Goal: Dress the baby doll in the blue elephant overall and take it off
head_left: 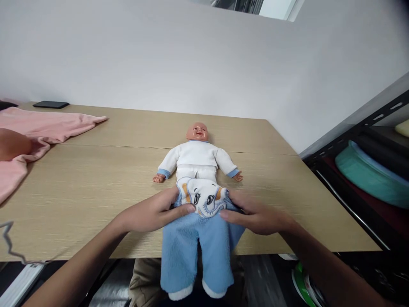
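A baby doll (197, 155) lies on its back on the wooden table, head toward the wall, in a white top with blue cuffs. Blue fleece trousers (182, 251) with an embroidered elephant face on a white front cover the doll's lower body. Their legs hang past the table's front edge. On the left side of the waistband, my left hand (156, 209) grips the cloth, thumb on the front. My right hand (255, 211) holds the opposite side the same way. The doll's legs are hidden under the trousers.
To the left lies a pink cloth (60, 123) with a skin-coloured rounded object (14, 145) on it. A dark flat object (51, 104) rests by the wall. At the right stands a black shelf rack (348, 149) holding a teal item (370, 175). A grey cord (11, 245) lies front left.
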Demonstrator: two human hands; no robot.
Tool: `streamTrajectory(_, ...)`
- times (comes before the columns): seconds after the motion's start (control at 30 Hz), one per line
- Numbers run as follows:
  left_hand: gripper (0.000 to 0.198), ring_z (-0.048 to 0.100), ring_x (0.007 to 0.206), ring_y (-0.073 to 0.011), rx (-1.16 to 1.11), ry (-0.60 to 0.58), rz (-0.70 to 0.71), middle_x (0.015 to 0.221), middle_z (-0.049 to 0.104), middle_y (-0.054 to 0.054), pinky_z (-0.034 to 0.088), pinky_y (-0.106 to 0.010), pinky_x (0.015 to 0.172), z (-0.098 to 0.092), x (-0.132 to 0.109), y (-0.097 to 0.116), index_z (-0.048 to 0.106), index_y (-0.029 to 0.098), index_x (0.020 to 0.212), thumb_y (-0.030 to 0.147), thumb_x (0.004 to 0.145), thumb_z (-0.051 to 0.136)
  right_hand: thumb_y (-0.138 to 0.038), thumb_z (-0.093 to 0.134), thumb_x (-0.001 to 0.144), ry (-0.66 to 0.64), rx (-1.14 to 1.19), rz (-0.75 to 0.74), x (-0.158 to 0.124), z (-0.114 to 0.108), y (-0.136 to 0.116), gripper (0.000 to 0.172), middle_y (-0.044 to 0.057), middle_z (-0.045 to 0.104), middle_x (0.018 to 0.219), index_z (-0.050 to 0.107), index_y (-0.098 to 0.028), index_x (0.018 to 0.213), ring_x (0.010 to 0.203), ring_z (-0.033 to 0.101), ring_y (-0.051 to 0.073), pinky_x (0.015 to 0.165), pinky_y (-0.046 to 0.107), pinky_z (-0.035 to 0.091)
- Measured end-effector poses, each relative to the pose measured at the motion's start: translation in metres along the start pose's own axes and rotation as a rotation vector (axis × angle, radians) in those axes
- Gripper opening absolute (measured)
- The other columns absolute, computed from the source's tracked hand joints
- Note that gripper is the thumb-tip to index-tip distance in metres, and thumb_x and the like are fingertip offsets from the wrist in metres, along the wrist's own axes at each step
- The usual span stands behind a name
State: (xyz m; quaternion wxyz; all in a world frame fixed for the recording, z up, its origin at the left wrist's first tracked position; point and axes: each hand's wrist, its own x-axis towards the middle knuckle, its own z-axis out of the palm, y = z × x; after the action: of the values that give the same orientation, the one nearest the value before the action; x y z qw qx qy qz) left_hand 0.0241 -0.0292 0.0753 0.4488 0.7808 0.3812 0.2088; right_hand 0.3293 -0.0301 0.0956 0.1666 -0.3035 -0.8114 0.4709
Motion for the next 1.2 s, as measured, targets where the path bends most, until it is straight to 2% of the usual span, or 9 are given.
streamTrajectory(0.17, 0.042, 0.067, 0.094, -0.022, -0.11, 0.081, 0.053, 0.104, 0.072, -0.005, 0.059, -0.033, 0.083, -0.001, 0.006, 0.004, 0.068, 0.02, 0.115, 0.061, 0.107, 0.066, -0.045, 0.092, 0.084, -0.113, 0.188, 0.001, 0.023, 0.029, 0.006, 0.059, 0.005, 0.077, 0.13, 0.072, -0.026, 0.136, 0.117, 0.072, 0.027, 0.109, 0.042, 0.061)
streamTrajectory(0.33, 0.054, 0.076, 0.102, -0.0282, -0.113, -0.252, 0.101, 0.112, 0.083, -0.005, 0.06, -0.034, 0.091, -0.02, -0.003, 0.003, 0.079, 0.022, 0.117, 0.05, 0.077, 0.101, -0.036, 0.074, 0.099, -0.053, 0.129, -0.067, 0.025, 0.035, 0.006, 0.032, 0.008, 0.079, 0.126, 0.076, -0.02, 0.127, 0.117, 0.072, 0.025, 0.11, 0.041, 0.06)
streamTrajectory(0.5, 0.039, 0.074, 0.121, -0.0292, -0.216, -0.267, 0.128, 0.127, 0.082, -0.009, 0.058, -0.039, 0.11, -0.012, -0.015, -0.015, 0.079, 0.022, 0.13, 0.044, 0.098, 0.084, -0.043, 0.061, 0.107, -0.102, 0.228, 0.018, 0.024, 0.047, 0.013, 0.05, 0.016, 0.071, 0.147, 0.064, -0.018, 0.151, 0.136, 0.069, 0.031, 0.122, 0.053, 0.053)
streamTrajectory(0.63, 0.045, 0.07, 0.127, -0.0286, -0.321, -0.226, 0.07, 0.137, 0.077, -0.012, 0.054, -0.044, 0.118, 0.007, -0.021, -0.027, 0.072, 0.02, 0.14, 0.053, 0.11, 0.064, -0.054, 0.093, 0.083, -0.267, 0.346, 0.098, 0.027, 0.053, 0.02, 0.086, 0.014, 0.071, 0.149, 0.06, -0.023, 0.156, 0.145, 0.064, 0.034, 0.123, 0.052, 0.054)
streamTrajectory(0.7, 0.053, 0.07, 0.126, -0.0295, -0.362, -0.195, -0.026, 0.137, 0.076, -0.012, 0.055, -0.045, 0.115, 0.014, -0.024, -0.03, 0.071, 0.019, 0.139, 0.062, 0.109, 0.062, -0.054, 0.099, 0.076, -0.324, 0.373, 0.164, 0.028, 0.05, 0.022, 0.083, 0.009, 0.076, 0.137, 0.068, -0.026, 0.147, 0.131, 0.072, 0.031, 0.11, 0.046, 0.063)
streamTrajectory(0.83, 0.073, 0.072, 0.117, -0.0322, -0.505, -0.223, -0.116, 0.123, 0.079, -0.01, 0.06, -0.042, 0.102, 0.018, -0.034, -0.035, 0.075, 0.019, 0.13, 0.077, 0.087, 0.082, -0.06, 0.083, 0.094, -0.25, 0.408, 0.15, 0.021, 0.045, 0.023, 0.048, 0.006, 0.08, 0.115, 0.079, -0.022, 0.124, 0.099, 0.075, 0.022, 0.089, 0.035, 0.067)
streamTrajectory(0.97, 0.074, 0.073, 0.116, -0.0326, -0.715, -0.353, -0.061, 0.116, 0.081, -0.008, 0.062, -0.041, 0.101, 0.027, -0.044, -0.048, 0.078, 0.02, 0.125, 0.066, 0.071, 0.1, -0.064, 0.081, 0.095, -0.14, 0.584, 0.186, 0.01, 0.057, 0.027, 0.062, 0.009, 0.079, 0.123, 0.075, -0.02, 0.139, 0.111, 0.073, 0.023, 0.102, 0.037, 0.062)
streamTrajectory(1.07, 0.069, 0.075, 0.11, -0.0298, -0.824, -0.255, -0.061, 0.114, 0.082, -0.01, 0.06, -0.04, 0.1, 0.041, -0.05, -0.061, 0.079, 0.019, 0.126, 0.066, 0.078, 0.096, -0.065, 0.083, 0.094, -0.133, 0.705, 0.224, 0.009, 0.07, 0.034, 0.069, 0.01, 0.077, 0.134, 0.07, -0.022, 0.147, 0.125, 0.072, 0.025, 0.117, 0.043, 0.054)
streamTrajectory(1.2, 0.062, 0.074, 0.114, -0.0304, -0.808, -0.056, -0.194, 0.116, 0.082, -0.013, 0.055, -0.044, 0.111, 0.05, -0.055, -0.061, 0.081, 0.017, 0.12, 0.072, 0.091, 0.082, -0.056, 0.1, 0.077, -0.315, 0.807, 0.195, 0.015, 0.072, 0.038, 0.081, 0.009, 0.079, 0.126, 0.072, -0.02, 0.144, 0.113, 0.076, 0.024, 0.107, 0.038, 0.06)
